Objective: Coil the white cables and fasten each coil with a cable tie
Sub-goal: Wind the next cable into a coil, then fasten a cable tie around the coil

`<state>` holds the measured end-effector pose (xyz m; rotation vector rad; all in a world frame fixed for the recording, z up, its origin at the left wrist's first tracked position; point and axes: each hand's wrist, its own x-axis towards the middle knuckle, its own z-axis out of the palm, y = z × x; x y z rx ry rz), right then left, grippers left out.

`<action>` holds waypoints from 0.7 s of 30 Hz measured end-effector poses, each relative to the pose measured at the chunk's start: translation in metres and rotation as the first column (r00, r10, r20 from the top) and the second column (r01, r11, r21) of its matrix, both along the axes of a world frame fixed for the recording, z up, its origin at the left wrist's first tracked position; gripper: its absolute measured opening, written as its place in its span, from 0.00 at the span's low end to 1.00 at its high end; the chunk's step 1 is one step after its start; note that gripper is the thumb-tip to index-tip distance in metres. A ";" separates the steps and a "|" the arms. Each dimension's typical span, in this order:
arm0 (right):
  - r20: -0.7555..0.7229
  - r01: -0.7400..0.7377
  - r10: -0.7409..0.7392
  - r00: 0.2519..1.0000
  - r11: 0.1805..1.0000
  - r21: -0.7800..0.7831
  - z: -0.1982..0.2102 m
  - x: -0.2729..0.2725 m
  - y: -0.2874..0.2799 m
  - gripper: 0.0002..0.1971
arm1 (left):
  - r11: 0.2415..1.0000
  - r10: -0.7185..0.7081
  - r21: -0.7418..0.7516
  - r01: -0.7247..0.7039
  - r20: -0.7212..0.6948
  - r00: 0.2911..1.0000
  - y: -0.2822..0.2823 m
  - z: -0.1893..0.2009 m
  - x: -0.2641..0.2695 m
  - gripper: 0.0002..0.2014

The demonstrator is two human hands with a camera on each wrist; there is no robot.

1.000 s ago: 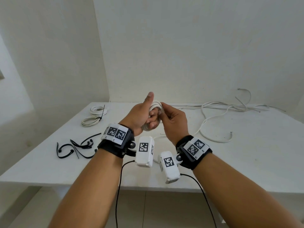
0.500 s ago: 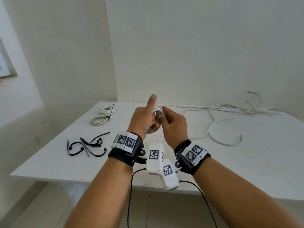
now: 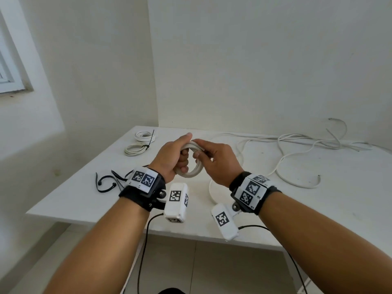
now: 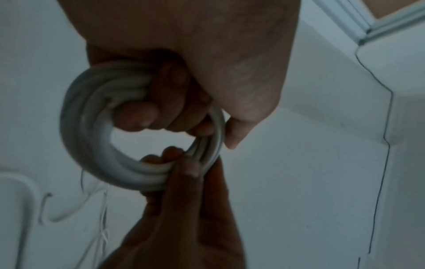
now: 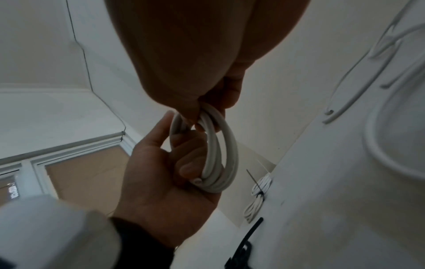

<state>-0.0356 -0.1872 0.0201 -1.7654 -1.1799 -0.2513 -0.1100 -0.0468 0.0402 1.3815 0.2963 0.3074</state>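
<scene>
A small coil of white cable (image 3: 194,171) (image 4: 92,145) (image 5: 220,156) is held above the table between both hands. My left hand (image 3: 177,157) grips its left side, fingers curled through the loop, thumb on top. My right hand (image 3: 209,154) pinches the coil's upper right part (image 4: 184,171). The rest of this cable trails down to a loop (image 3: 212,195) on the table behind my right wrist. Several loose black cable ties (image 3: 106,183) lie at the table's left front.
Two tied white coils (image 3: 141,143) (image 5: 258,194) lie at the table's (image 3: 318,219) far left corner. Loose white cables (image 3: 297,149) sprawl across the back right. Walls close the table at the back and left; a window (image 3: 8,66) is at the left.
My left thumb, raised upright before, has come down onto the coil. Both hands have lowered slightly and spread apart, with the coil now showing as an open ring.
</scene>
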 end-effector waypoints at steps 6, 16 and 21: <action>0.013 -0.041 0.045 0.999 0.969 -0.243 0.006 -0.020 0.050 0.11 | 0.940 0.339 0.002 -0.340 0.060 0.939 0.036 -0.014 -0.025 0.18; 0.007 -0.102 0.147 0.989 0.718 -0.689 -0.011 -0.048 0.116 0.09 | 0.769 0.634 -0.115 -0.629 0.015 0.773 0.131 -0.031 -0.090 0.18; 0.039 -0.075 0.155 0.987 0.662 -0.745 -0.015 -0.063 0.156 0.12 | 0.728 0.674 -0.150 -0.669 -0.018 0.738 0.151 -0.043 -0.106 0.16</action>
